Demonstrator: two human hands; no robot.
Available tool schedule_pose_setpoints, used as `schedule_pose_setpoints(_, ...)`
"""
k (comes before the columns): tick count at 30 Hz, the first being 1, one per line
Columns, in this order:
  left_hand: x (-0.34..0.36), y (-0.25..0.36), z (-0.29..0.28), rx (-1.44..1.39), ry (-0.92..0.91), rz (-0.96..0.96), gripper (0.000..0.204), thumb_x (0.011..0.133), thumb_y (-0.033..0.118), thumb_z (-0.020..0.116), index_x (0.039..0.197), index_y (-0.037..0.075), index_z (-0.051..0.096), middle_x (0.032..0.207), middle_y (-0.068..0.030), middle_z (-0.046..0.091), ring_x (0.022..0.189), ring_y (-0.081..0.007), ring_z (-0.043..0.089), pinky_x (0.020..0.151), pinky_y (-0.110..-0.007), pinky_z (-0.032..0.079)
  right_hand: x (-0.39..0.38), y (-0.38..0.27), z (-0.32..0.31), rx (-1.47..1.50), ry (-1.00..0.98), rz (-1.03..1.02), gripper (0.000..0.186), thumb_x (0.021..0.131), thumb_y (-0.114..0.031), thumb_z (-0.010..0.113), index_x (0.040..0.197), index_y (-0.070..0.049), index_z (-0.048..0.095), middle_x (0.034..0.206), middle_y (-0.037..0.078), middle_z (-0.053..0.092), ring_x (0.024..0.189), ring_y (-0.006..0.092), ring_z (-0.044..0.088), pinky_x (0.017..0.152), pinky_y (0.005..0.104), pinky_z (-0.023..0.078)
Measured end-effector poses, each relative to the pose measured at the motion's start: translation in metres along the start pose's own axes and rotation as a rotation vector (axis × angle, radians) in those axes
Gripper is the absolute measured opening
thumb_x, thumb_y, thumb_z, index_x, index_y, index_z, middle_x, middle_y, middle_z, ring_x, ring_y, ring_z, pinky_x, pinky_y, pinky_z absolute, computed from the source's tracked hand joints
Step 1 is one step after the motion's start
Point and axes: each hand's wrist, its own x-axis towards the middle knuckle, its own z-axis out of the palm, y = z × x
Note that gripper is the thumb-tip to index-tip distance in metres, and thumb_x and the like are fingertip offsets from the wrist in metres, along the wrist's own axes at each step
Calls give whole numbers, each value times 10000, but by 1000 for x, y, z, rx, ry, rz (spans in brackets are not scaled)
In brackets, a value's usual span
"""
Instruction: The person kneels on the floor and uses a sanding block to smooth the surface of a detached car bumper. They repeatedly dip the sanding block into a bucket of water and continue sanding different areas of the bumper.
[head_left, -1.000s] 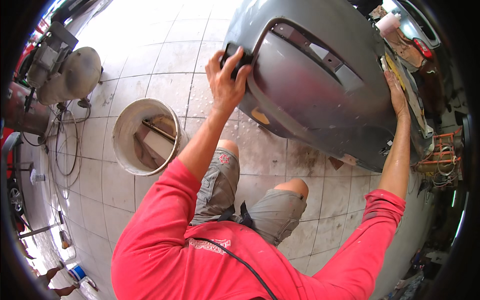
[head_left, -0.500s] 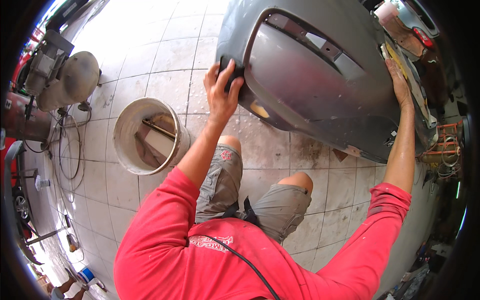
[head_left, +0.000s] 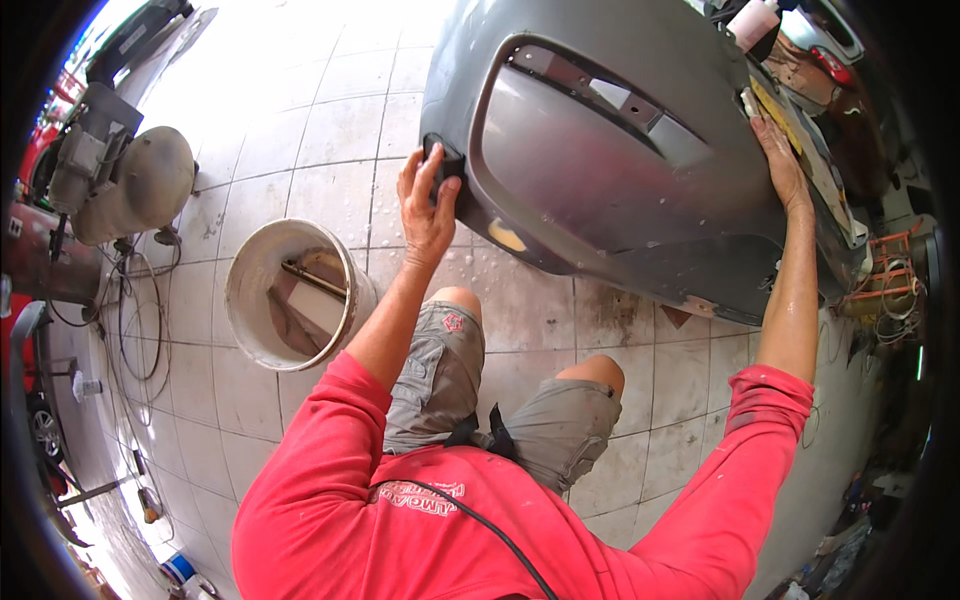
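On the wet, pale tiled floor (head_left: 330, 130) stands a large grey moulded plastic car bumper (head_left: 620, 170), smooth and curved. Left hand (head_left: 428, 205) presses a small black block (head_left: 445, 165) against its rounded left edge, fingers curled over it. Right hand (head_left: 782, 160) lies flat, fingers spread, on the far upper rim. Beside the knees sits a round white plastic bucket (head_left: 255, 300), with open tile beyond it.
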Motion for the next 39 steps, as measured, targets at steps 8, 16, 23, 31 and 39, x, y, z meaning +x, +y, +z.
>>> schedule_pose_setpoints(8,99,67,14,240,90,384,515,854,288,872,1349,200,758,1309,-208,582,1187,-394,545,1036,-510,453,-1,8,-10,-80,0,-5,1113,976,-875,339,1675,-9,312,1758,178,290,1657,291,178,1332,403,93)
schedule_pose_setpoints(16,148,97,29,417,264,467,458,886,332,841,1329,252,758,1278,-230,571,1174,-410,539,983,-520,465,6,7,1,-121,7,-32,1210,915,-943,333,1679,-6,292,1756,171,292,1653,285,196,1340,396,99)
schedule_pose_setpoints(23,94,63,8,436,196,404,471,862,318,867,1315,223,777,1271,-236,573,1184,-409,539,1019,-527,455,0,-4,-2,-166,29,-46,1241,906,-961,289,1674,13,277,1749,202,284,1654,273,179,1348,388,87)
schedule_pose_setpoints(31,101,80,19,361,165,450,490,839,288,885,1314,223,784,1294,-235,571,1197,-407,545,1029,-514,465,5,2,-6,-165,8,-30,1239,914,-955,292,1670,27,283,1748,214,285,1655,277,183,1340,382,84)
schedule_pose_setpoints(39,147,93,26,348,151,471,452,862,338,856,1302,270,779,1299,-218,569,1167,-413,561,979,-515,496,4,5,-3,-126,-3,-33,1199,930,-934,313,1669,10,304,1746,215,291,1656,275,179,1340,388,90)
